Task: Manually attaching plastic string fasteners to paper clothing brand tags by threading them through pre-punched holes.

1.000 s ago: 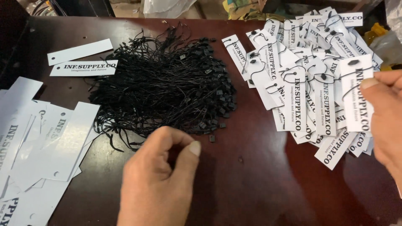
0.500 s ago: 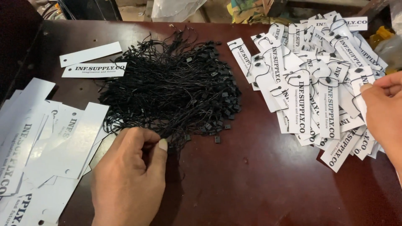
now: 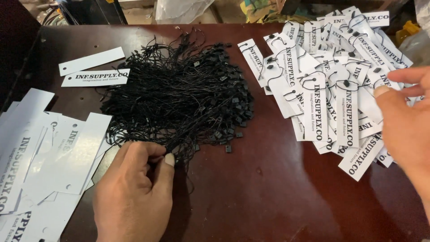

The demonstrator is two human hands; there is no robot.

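Observation:
A big tangled heap of black string loops with small black fasteners (image 3: 179, 94) lies in the middle of the dark red-brown table (image 3: 277, 192). My left hand (image 3: 132, 192) rests at the heap's near edge, thumb and fingers pinched on a few strands. My right hand (image 3: 405, 121) hovers at the right, fingers apart, over a pile of white printed paper tags (image 3: 331, 80) that have black strings through them. It holds nothing that I can see.
A stack of plain white tags without strings (image 3: 45, 166) lies at the near left. Two single white tags (image 3: 92, 67) lie at the far left. Clutter and bags sit beyond the table's far edge.
My left hand moved left and forward to the string heap and closed on strands. My right hand drew back from the strung tags and spread its fingers.

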